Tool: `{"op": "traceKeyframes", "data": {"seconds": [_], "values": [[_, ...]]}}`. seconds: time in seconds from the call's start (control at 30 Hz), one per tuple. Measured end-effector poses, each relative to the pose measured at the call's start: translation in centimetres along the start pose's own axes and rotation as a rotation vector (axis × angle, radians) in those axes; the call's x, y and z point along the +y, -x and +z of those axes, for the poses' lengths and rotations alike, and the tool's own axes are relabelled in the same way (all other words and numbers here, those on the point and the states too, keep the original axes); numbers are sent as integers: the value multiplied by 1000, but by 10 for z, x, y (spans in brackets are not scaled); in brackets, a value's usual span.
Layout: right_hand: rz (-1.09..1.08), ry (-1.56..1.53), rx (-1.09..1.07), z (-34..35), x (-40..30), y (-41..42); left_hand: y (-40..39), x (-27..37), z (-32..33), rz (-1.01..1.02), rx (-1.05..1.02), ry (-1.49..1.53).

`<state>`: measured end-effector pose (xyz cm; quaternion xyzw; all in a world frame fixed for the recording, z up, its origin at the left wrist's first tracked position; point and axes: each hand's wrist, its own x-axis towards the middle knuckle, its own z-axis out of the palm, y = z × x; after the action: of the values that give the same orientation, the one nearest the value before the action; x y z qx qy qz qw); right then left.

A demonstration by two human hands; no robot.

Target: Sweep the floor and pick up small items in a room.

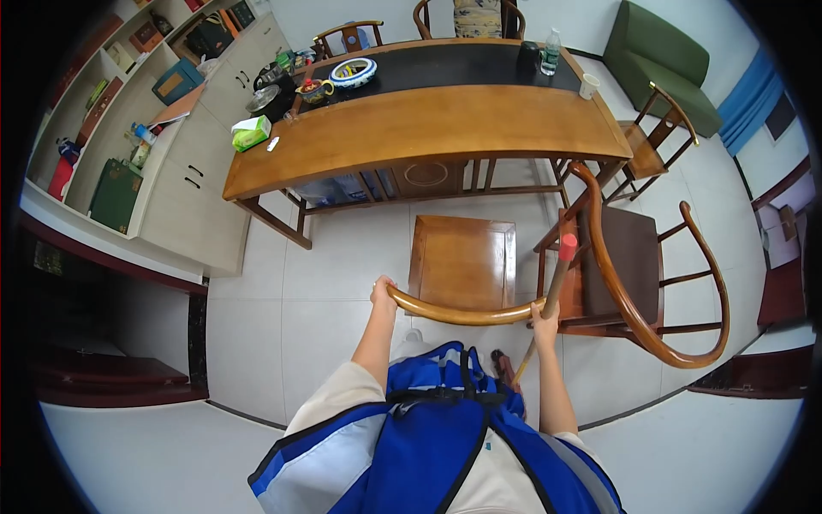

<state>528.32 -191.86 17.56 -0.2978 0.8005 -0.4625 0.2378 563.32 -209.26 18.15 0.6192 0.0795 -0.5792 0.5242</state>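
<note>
In front of me is a wooden chair with a square seat (pixel 462 260) and a curved top rail (pixel 465 316). My left hand (pixel 384 292) grips the left end of that rail. Near its right end, my right hand (pixel 545 324) holds a long wooden handle (pixel 556 283) with a red cap, and it also touches the rail. The handle slants down past my right side towards a dark reddish object (pixel 505 367) by my foot, partly hidden by my blue vest. The chair's legs are out of sight below the seat.
A long wooden table (pixel 411 132) stands ahead, bearing a tissue box (pixel 252 133), a teapot (pixel 314 90) and a water bottle (pixel 551 53). Close on the right is a dark-seated horseshoe-back armchair (pixel 620 263). Shelved cabinets (pixel 186 186) line the left; a green sofa (pixel 661 70) sits far right.
</note>
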Motion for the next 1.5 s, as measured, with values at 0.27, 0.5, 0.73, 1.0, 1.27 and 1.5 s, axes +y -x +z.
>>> {"op": "traceKeyframes", "data": {"seconds": [0.27, 0.5, 0.73, 1.0, 1.27, 1.5], "values": [[84, -56, -151, 38, -69, 19, 12, 62, -12, 204, 17, 114], [60, 88, -323, 100, -129, 55, -11, 127, -75, 257, 109, 197], [-96, 63, -383, 161, -147, 82, -46, 182, -135, 299, 102, 233], [-78, 73, -414, 178, -174, 104, -69, 191, -167, 296, 151, 235], [-92, 8, -430, 185, -165, 100, -78, 198, -168, 281, 137, 196], [-125, 30, -473, 213, -198, 91, -92, 233, -151, 273, 105, 226]]}}
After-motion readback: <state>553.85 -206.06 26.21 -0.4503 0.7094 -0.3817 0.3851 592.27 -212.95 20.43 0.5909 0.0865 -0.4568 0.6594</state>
